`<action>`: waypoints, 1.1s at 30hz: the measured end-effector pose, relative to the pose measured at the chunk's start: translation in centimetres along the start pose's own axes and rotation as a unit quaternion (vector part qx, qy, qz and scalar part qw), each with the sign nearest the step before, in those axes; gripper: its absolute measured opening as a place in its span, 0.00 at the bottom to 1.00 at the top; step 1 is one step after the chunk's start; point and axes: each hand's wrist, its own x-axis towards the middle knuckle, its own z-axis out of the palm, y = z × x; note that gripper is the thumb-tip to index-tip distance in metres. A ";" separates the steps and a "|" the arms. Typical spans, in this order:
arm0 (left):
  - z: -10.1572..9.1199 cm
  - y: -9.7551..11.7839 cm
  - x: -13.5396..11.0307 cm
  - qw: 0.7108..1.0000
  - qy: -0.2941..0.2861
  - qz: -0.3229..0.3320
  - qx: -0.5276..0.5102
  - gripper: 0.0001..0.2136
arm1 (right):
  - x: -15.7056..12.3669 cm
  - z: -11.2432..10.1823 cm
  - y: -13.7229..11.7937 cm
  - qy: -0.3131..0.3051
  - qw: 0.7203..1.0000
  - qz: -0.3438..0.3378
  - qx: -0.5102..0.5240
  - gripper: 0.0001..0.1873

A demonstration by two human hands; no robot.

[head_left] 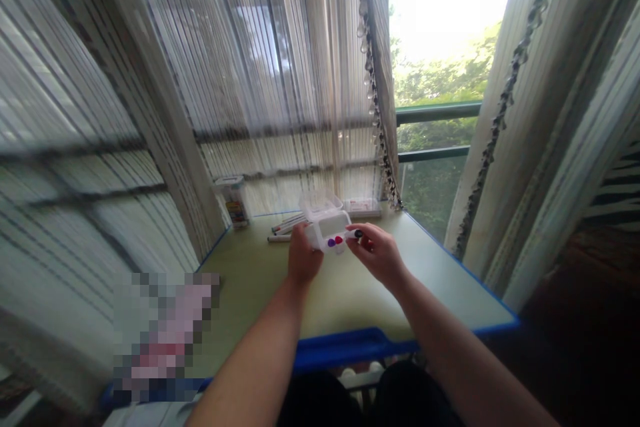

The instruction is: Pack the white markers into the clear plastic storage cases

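My left hand is closed round the left side of a small clear plastic box with its lid up, held just above the pale green table. Purple and red marker caps show at the box's front. My right hand pinches a dark-capped marker at the box's right edge. Both forearms reach in from the bottom of the view.
Several loose markers lie on the table behind the box. A marker pack stands at the back left, a flat clear case at the back. Striped curtains hang left and right; the table has a blue edge.
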 end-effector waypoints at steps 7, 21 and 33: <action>-0.1 0.1 -0.1 1.000 -0.013 -0.005 0.008 0.20 | -0.1 0.0 0.2 -0.014 1.000 0.002 0.009 0.11; 0.0 0.2 -0.2 0.999 -0.011 -0.012 -0.034 0.19 | 0.0 0.1 1.5 0.067 0.996 0.057 0.030 0.09; -0.3 0.7 -0.5 0.998 -0.002 -0.002 -0.055 0.20 | -0.8 1.4 4.3 -0.085 0.995 0.046 -0.021 0.21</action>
